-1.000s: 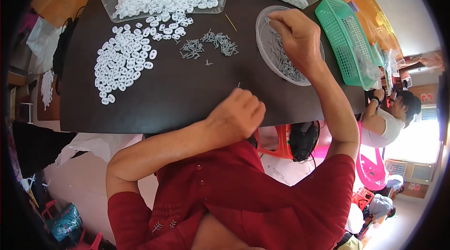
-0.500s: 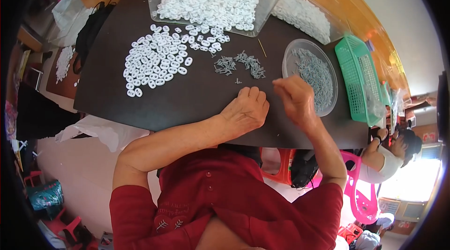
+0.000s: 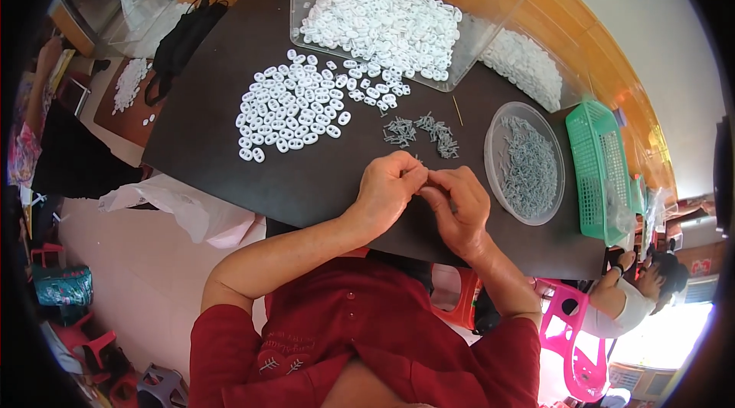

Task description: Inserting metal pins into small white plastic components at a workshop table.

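My left hand (image 3: 387, 192) and my right hand (image 3: 461, 210) meet over the near part of the dark table, fingertips pinched together. Whatever sits between the fingers is too small or hidden to name. Just beyond them lie two small heaps of grey screw-like pins (image 3: 438, 135). To the far left of my hands spreads a pile of white oval pieces, each with two dark openings (image 3: 287, 106). A round clear tub (image 3: 563, 187) full of the same kind of grey pins stands right of my right hand.
A clear bin (image 3: 306, 34) heaped with white pieces stands at the back, beside another container of white pieces (image 3: 522, 63). A thin yellowish stick (image 3: 458, 110) lies near the pins. At right is a green basket (image 3: 593, 171); beyond it sits another person (image 3: 624, 301).
My two hands have come together, fingertip to fingertip, from being apart; the right moved in from beside the tub. The whole view has shifted, so the table things appear farther right.
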`<state>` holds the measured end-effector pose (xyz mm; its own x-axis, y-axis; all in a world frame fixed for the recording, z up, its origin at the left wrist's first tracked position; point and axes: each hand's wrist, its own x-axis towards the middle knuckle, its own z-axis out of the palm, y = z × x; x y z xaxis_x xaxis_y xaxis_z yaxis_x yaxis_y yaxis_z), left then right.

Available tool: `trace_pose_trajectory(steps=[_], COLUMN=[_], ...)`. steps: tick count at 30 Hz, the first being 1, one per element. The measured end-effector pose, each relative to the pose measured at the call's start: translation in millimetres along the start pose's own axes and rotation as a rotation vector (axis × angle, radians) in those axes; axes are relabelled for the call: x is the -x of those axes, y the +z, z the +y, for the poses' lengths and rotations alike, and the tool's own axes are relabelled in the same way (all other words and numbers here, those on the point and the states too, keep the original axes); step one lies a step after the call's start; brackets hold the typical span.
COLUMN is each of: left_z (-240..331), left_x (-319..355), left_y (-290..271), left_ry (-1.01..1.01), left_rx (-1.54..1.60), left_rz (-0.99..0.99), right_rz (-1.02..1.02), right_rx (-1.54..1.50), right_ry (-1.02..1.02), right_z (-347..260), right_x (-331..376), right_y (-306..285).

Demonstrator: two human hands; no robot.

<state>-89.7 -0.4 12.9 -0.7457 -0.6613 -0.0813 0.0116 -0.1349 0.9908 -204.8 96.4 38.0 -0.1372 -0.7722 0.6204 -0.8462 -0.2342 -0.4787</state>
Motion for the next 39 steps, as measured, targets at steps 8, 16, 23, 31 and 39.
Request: trace_pose_trajectory(steps=[8,16,23,31,39], left_z=[4,20,1,10,3], left_x=[5,-71,-74,-79,-99], left_y=[-24,-111,-112,-133,-112], left_ry=[0.135,0.773,0.897,0.940,0.889], left_rx=[-0.142,-1.074,-1.161,-1.263,-1.398], left_rz=[-0.012,0.430,0.186,0.293,0.172], right_rz=[-0.023,-0.041,-0.056,-0.035,-0.018], right_rx=[0.006,-0.011,-0.015,-0.021,-0.011], right_ry=[-0.082,0.030,0.078,0.092,0.062], right_z=[-1,6,10,11,6], right_x=[-7,-4,1,3,-1], right_y=[10,12,10,8,8])
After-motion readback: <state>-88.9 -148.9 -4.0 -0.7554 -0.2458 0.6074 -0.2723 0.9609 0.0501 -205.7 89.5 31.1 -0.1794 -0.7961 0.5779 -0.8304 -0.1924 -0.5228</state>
